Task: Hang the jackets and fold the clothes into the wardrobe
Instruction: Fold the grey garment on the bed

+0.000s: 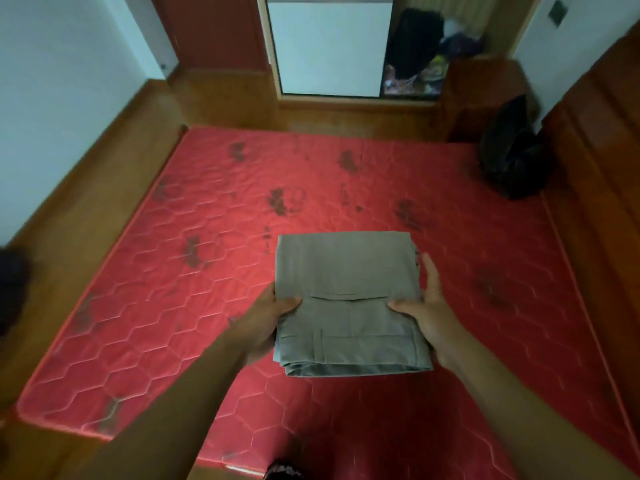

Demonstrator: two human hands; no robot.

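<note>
A pair of grey trousers [346, 292], folded into a thick rectangle, is held above the red mattress [214, 237]. My left hand [268, 320] grips its left edge, thumb on top and fingers underneath. My right hand [427, 306] grips the right edge the same way, its fingers lying along the side. A black jacket [512, 157] lies crumpled at the mattress's far right corner. The wardrobe [412, 53] stands at the far wall with its right side open, dark and coloured clothes inside.
A wooden bed frame [86, 216] surrounds the mattress, with a tall wooden headboard [599, 150] along the right. A wooden bedside cabinet [481, 95] stands by the wardrobe. The wardrobe's white sliding door [329, 46] covers its left part. A dark object [12, 285] sits at the left edge.
</note>
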